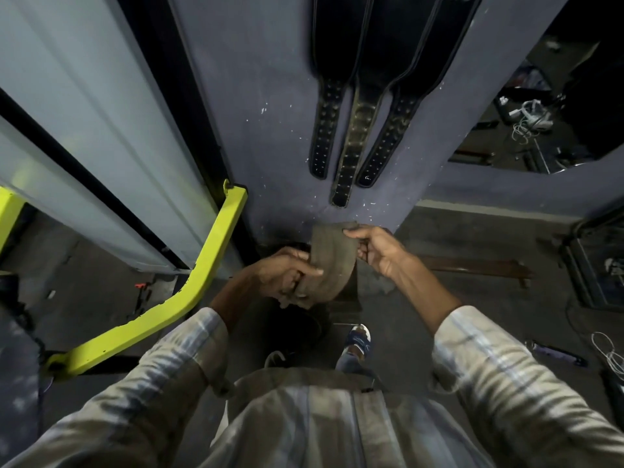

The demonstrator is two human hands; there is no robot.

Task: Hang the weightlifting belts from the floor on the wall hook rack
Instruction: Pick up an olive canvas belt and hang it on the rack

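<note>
I hold a dusty brown belt [332, 261] in both hands, low in front of a blue-grey wall [270, 96]. My left hand [287, 276] grips its lower curled end. My right hand [374, 248] pinches its upper edge between thumb and fingers. Three black weightlifting belts [358, 123] hang side by side on the wall above, their punched ends pointing down. The hook rack that carries them lies out of view above the frame. More dark belt material seems to lie on the floor under my hands, but it is too dark to tell.
A yellow-green machine frame [206, 275] runs diagonally at my left beside pale panels [101, 136]. A wooden bench [479, 266] stands on the floor at the right. Cables and clutter [530, 119] lie at the far right. My sandalled foot [358, 342] stands below my hands.
</note>
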